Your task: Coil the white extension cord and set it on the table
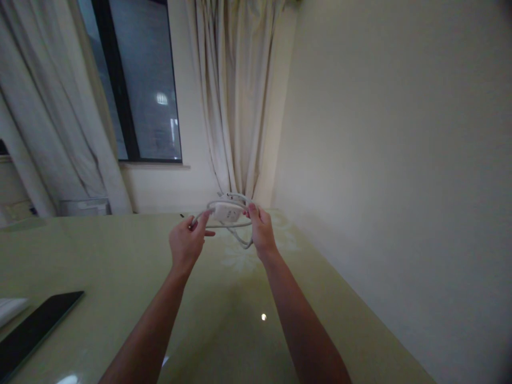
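1. The left grip (188, 241) is closed, thumb and forefinger pinching the cable (228, 226) at its left loop; the right grip (261, 228) is closed on the right end of the socket (227, 214).
2. The socket sits between both grips, held above the far part of the bench (120, 256); the cable loops round and below it.
3. Farther out, a dark slab (36, 325) lies at the bench's near left; the curtain (236, 96) and window (136, 80) stand behind.

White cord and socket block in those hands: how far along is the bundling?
Done: the cord already curves in loops around the socket block. In hand: the left hand pinches the cord, the right hand grips the block's end, both above the table. Left: one strand sags loose underneath, seemingly not gathered yet.
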